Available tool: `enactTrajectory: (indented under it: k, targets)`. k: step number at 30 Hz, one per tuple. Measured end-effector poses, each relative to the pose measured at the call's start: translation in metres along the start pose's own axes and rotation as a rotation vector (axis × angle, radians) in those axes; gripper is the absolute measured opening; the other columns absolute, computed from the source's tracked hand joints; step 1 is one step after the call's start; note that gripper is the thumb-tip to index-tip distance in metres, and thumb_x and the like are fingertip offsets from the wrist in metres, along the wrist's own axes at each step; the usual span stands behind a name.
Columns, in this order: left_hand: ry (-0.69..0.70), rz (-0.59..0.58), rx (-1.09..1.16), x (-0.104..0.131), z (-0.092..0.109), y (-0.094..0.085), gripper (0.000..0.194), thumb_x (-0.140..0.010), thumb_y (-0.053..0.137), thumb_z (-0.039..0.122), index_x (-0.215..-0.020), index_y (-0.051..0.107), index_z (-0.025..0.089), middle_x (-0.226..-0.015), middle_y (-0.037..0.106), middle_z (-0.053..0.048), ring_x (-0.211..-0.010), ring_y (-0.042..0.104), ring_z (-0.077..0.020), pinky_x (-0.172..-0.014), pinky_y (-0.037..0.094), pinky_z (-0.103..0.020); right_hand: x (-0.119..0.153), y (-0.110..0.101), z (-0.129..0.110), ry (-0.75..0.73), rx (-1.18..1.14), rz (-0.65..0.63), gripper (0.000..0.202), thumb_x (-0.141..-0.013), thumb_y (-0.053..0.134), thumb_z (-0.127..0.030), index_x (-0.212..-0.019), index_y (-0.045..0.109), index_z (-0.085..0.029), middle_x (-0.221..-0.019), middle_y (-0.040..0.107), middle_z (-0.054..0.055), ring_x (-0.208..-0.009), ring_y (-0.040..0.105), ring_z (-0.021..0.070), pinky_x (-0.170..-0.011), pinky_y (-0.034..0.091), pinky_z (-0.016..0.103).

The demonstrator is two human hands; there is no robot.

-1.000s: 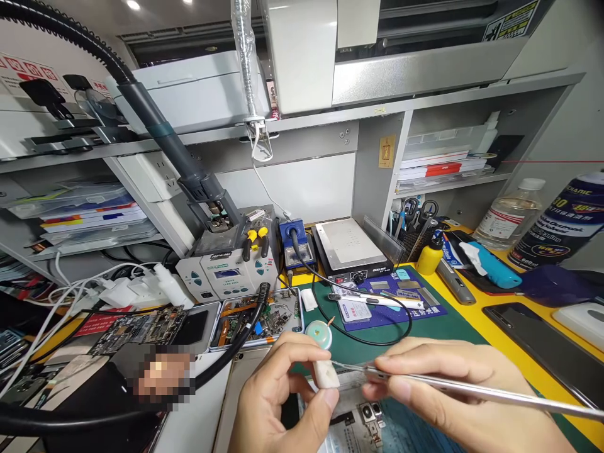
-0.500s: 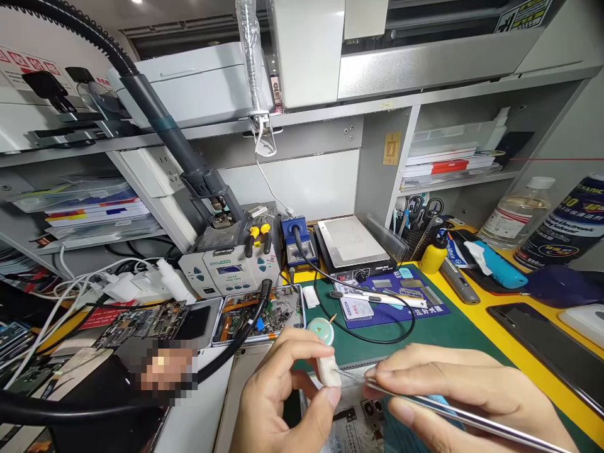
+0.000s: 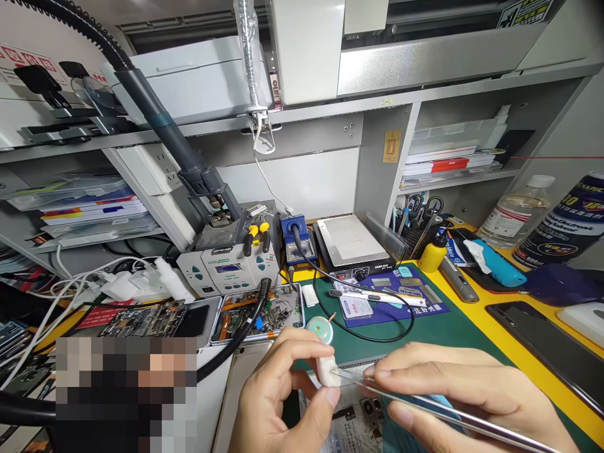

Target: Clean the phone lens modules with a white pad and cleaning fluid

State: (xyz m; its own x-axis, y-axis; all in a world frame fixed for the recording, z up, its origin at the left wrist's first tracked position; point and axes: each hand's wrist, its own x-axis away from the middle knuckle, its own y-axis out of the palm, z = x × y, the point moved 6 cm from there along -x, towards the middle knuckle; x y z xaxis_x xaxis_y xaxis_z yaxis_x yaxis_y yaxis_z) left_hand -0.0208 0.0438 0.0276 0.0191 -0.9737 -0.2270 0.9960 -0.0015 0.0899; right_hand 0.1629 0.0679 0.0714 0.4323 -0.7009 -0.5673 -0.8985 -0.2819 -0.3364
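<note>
My left hand pinches a small white, soft-looking lump between thumb and fingers. I cannot tell exactly what it is. Silver tweezers lie between the thumb and fingers of my right hand, their shanks slightly apart. Their thin tips reach the lump's right side; whether they grip it is too small to tell. Just beyond my left fingertips is a small round container with a pale green top. Beneath both hands lie a clear bag and small parts, partly hidden.
A tray of small electronic parts sits behind my left hand, crossed by a black hose. A soldering iron stand and a heating plate stand at the back. Bottles and a dark phone are on the right.
The tweezers' shanks have spread further apart, with the tips still at the white lump. My left hand has barely moved. A blurred-out patch at the left has grown larger.
</note>
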Motion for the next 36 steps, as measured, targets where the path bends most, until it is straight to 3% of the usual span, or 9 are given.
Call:
enactTrajectory:
  k: [6,12,24,36]
  targets:
    - [0.009,-0.003,0.004,-0.0008,-0.0002,0.0008,0.018,-0.087,0.066,0.019,-0.101,0.072,0.027,-0.101,0.057,-0.004,-0.081,0.062,-0.0158,-0.057,0.049,-0.02,-0.0041,-0.0018,-0.005,-0.015,-0.023,0.021,0.054,-0.071,0.075,0.003,-0.109,0.079,-0.035,-0.09,0.083,0.0,-0.076,0.08,0.0175,-0.07,0.064,0.016]
    - [-0.006,0.004,-0.003,-0.0005,-0.0013,-0.0004,0.016,-0.086,0.068,0.02,-0.1,0.073,0.025,-0.102,0.058,-0.005,-0.08,0.063,-0.0169,-0.054,0.048,-0.02,0.0013,-0.0064,-0.0027,0.056,0.029,0.062,0.045,-0.073,0.078,-0.001,-0.102,0.081,-0.035,-0.09,0.083,-0.001,-0.077,0.08,0.017,-0.071,0.064,0.014]
    - [-0.002,0.011,0.017,-0.0007,-0.0011,0.0006,0.015,-0.086,0.069,0.022,-0.1,0.072,0.026,-0.101,0.058,-0.005,-0.08,0.063,-0.0161,-0.054,0.048,-0.02,0.0027,-0.0056,-0.0006,0.056,0.076,0.039,0.046,-0.075,0.08,-0.005,-0.107,0.077,-0.038,-0.096,0.083,-0.005,-0.082,0.079,0.0138,-0.076,0.062,0.012]
    - [0.029,0.026,-0.005,-0.0006,-0.0022,0.0007,0.013,-0.085,0.07,0.02,-0.096,0.07,0.026,-0.099,0.058,-0.003,-0.076,0.062,-0.0129,-0.057,0.048,-0.019,-0.0001,-0.0071,-0.0061,0.019,0.094,0.081,0.049,-0.071,0.079,0.001,-0.103,0.079,-0.035,-0.094,0.083,-0.005,-0.08,0.08,0.0132,-0.076,0.061,0.01]
